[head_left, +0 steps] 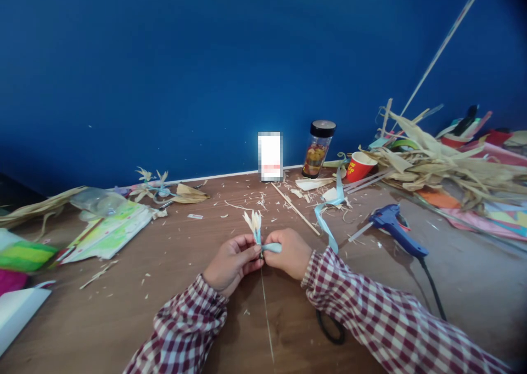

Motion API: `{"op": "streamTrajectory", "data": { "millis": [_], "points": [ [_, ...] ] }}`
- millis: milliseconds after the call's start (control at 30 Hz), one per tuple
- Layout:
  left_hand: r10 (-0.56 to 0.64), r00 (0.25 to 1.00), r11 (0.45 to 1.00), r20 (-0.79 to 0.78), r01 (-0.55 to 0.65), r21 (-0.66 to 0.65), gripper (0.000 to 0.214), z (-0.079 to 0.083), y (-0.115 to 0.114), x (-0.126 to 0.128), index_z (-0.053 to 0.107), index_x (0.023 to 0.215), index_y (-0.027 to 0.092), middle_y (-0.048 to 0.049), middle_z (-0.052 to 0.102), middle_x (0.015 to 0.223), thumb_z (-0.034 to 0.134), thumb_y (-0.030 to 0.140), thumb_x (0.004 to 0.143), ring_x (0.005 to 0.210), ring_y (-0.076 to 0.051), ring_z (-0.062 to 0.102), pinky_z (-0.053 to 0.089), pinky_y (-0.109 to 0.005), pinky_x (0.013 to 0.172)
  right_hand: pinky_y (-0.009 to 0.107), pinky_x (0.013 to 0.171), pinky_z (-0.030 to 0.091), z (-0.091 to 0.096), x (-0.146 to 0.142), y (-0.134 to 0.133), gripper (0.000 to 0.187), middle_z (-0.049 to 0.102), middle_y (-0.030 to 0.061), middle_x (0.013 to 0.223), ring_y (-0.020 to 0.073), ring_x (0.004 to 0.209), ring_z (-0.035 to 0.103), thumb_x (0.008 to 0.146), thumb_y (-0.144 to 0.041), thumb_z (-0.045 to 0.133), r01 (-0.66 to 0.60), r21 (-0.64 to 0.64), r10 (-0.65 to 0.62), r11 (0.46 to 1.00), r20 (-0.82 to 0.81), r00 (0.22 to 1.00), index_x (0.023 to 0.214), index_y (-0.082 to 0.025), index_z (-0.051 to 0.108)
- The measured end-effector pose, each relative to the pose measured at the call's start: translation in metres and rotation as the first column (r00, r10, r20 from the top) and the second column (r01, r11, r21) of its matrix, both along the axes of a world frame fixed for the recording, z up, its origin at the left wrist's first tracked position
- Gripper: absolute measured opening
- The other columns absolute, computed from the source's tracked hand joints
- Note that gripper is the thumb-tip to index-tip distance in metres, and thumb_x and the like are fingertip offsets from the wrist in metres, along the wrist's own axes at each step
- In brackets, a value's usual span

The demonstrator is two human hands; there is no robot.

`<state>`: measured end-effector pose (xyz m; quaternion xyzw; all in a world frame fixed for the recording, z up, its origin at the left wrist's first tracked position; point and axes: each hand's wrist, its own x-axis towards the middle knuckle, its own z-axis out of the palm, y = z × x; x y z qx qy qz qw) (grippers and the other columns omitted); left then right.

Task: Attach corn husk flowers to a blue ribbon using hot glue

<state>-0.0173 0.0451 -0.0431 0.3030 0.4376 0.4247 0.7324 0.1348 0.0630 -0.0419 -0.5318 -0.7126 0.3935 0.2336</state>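
Observation:
My left hand [235, 264] is closed, thumb and fingers pinching the base of a small corn-husk flower [253, 223]. Its pale petals point up and away from me, and light blue is wrapped around its lower part. Close against it, my right hand [288, 252] is closed on a light-blue strip [272, 247] that meets the flower's base. Beyond the right wrist, a light-blue ribbon [323, 225] trails across the table; whether the two join is hidden by the hand and sleeve. A thin pale strand [267, 313] runs below the hands toward me.
To the right lies a blue glue gun [397, 231] with a black cord. Behind it are a red paper cup [359, 167] and a heap of dried corn husks [428, 165]. A lidded bottle [318, 150] stands by the blue wall. Painted paper [119, 234] lies left; husk scraps litter the table.

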Motion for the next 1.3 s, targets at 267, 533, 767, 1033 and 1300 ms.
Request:
{"op": "streamTrajectory", "data": {
  "millis": [267,533,767,1033,1300],
  "points": [
    [0.087,0.989,0.996,-0.117,-0.086,0.007,0.030,-0.001,0.001,0.001,0.059,0.075,0.012,0.0001,0.060,0.064,0.077,0.020,0.053,0.057,-0.008,0.057,0.051,-0.020,0.055,0.017,0.044,0.031,0.003,0.001,0.002,0.015,0.052,-0.0015,0.052,0.0078,0.048,0.042,0.062,-0.027,0.056,-0.024,-0.063,0.019,0.998,-0.083,0.996,0.064,-0.014,0.062],
    [0.088,0.981,0.996,-0.170,-0.092,-0.014,0.031,-0.001,0.002,-0.003,0.060,0.073,0.013,0.0012,0.060,0.064,0.078,0.021,0.050,0.055,-0.007,0.056,0.050,-0.019,0.052,0.016,0.042,0.030,0.000,-0.005,-0.005,0.015,0.049,-0.0028,0.051,0.0066,0.046,0.039,0.066,-0.027,0.054,0.028,-0.118,-0.045,0.993,-0.151,0.988,0.066,-0.013,0.060],
    [0.078,0.979,0.997,-0.186,-0.081,-0.008,0.029,-0.002,0.002,-0.007,0.063,0.076,0.014,0.0002,0.063,0.068,0.077,0.022,0.052,0.058,-0.008,0.058,0.048,-0.019,0.055,0.017,0.044,0.032,0.002,-0.004,-0.006,0.016,0.050,-0.0025,0.053,0.0073,0.047,0.040,0.068,-0.028,0.053,0.014,-0.119,-0.034,0.993,-0.170,0.985,0.069,-0.013,0.060],
    [0.145,0.979,0.988,-0.143,-0.137,0.066,0.029,-0.004,0.002,0.003,0.063,0.076,0.011,-0.0001,0.064,0.064,0.076,0.023,0.053,0.062,-0.011,0.059,0.048,-0.024,0.066,0.018,0.044,0.030,0.000,-0.003,-0.007,0.020,0.052,-0.0014,0.052,0.0084,0.048,0.043,0.069,-0.033,0.054,0.052,-0.036,-0.055,0.998,-0.061,0.997,0.065,-0.014,0.061],
    [0.070,0.989,0.996,-0.133,-0.063,0.055,0.022,-0.002,0.002,0.000,0.062,0.073,0.011,-0.0005,0.063,0.064,0.074,0.021,0.057,0.062,-0.010,0.058,0.048,-0.024,0.065,0.019,0.046,0.029,-0.001,-0.001,-0.007,0.018,0.056,-0.0010,0.053,0.0089,0.050,0.046,0.071,-0.031,0.054,0.015,0.076,-0.014,0.997,-0.010,1.000,0.064,-0.016,0.061]
  ]
}}
